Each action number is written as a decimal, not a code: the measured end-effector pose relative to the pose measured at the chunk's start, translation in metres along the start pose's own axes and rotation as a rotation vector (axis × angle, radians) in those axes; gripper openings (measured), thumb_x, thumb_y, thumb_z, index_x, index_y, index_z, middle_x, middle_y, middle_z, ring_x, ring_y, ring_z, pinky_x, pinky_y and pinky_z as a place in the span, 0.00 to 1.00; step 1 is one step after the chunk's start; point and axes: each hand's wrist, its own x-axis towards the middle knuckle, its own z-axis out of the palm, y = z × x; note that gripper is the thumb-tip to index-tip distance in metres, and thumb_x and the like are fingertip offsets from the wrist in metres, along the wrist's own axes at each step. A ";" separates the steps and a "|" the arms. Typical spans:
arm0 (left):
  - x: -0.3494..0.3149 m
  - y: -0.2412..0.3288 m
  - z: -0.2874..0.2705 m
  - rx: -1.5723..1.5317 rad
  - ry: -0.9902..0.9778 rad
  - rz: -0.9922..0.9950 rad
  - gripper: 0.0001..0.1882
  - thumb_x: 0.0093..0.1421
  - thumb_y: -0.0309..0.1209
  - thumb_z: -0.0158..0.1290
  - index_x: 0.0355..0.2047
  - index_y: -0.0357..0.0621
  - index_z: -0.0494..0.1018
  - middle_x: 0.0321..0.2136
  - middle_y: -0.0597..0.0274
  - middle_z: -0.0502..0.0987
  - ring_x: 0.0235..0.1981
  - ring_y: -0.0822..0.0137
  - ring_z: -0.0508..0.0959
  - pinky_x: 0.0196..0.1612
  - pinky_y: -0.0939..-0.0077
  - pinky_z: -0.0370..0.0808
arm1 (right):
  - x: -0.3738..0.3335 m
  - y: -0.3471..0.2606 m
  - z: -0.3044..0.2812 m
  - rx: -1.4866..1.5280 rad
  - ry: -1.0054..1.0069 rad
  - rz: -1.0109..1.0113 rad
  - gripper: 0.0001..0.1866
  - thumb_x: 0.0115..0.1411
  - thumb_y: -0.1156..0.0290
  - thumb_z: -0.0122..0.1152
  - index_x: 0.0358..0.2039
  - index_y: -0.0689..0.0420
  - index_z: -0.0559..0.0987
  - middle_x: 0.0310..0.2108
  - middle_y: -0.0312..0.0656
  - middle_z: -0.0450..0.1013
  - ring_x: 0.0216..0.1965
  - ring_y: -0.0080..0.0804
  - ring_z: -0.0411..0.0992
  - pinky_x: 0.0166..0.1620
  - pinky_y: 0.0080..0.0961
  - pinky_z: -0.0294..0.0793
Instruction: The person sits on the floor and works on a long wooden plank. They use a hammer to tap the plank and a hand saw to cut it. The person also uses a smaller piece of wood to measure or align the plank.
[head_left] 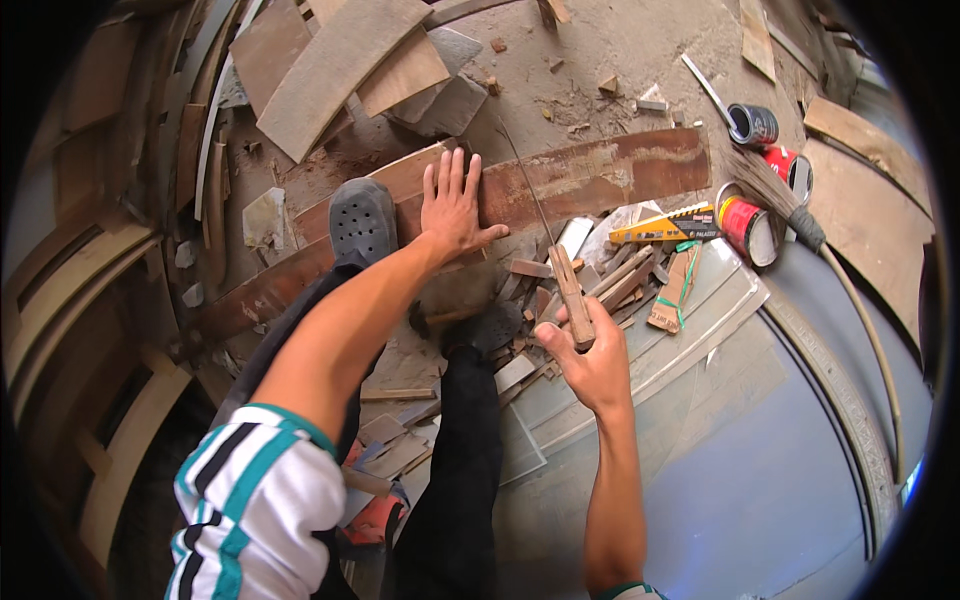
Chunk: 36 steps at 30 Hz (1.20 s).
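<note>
My left hand (457, 210) lies flat with its fingers spread, pressing on a long reddish-brown plank (610, 175) and a shorter board (400, 172) beside it. A grey clog (363, 222) on my foot also rests on the wood. My right hand (592, 352) is closed around the wooden handle of what looks like a handsaw (571, 295). Its blade, seen edge-on as a thin dark line, points away from me and crosses over the long plank to the right of my left hand. Whether the teeth touch the wood cannot be made out.
Wood offcuts (625, 280) lie heaped beside the saw, near a yellow-and-black box (665, 224). Opened paint cans (752, 125) and a long-handled brush (800, 220) stand at right. A glass-like sheet (700, 390) covers the lower right; curved boards (340, 70) are piled far left.
</note>
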 end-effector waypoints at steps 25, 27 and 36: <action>0.015 0.001 -0.012 -0.006 -0.454 -0.137 0.74 0.44 0.60 0.69 0.74 0.56 0.25 0.74 0.47 0.23 0.74 0.47 0.21 0.67 0.29 0.25 | -0.040 -0.015 0.001 0.076 0.122 0.249 0.20 0.69 0.62 0.47 0.22 0.61 0.71 0.14 0.36 0.62 0.16 0.22 0.59 0.22 0.25 0.56; 0.015 -0.003 -0.012 -0.019 -0.438 -0.126 0.73 0.44 0.60 0.69 0.74 0.56 0.26 0.74 0.47 0.23 0.74 0.46 0.21 0.67 0.29 0.25 | -0.044 -0.017 0.000 0.054 0.108 0.204 0.20 0.71 0.61 0.45 0.23 0.59 0.70 0.14 0.31 0.60 0.16 0.17 0.57 0.20 0.20 0.52; 0.010 -0.012 -0.003 -0.054 -0.344 -0.037 0.70 0.45 0.57 0.69 0.74 0.55 0.31 0.75 0.49 0.28 0.74 0.43 0.24 0.69 0.30 0.27 | 0.068 0.026 0.035 -0.144 0.143 -0.035 0.22 0.68 0.61 0.46 0.24 0.64 0.74 0.18 0.52 0.69 0.22 0.49 0.68 0.30 0.42 0.65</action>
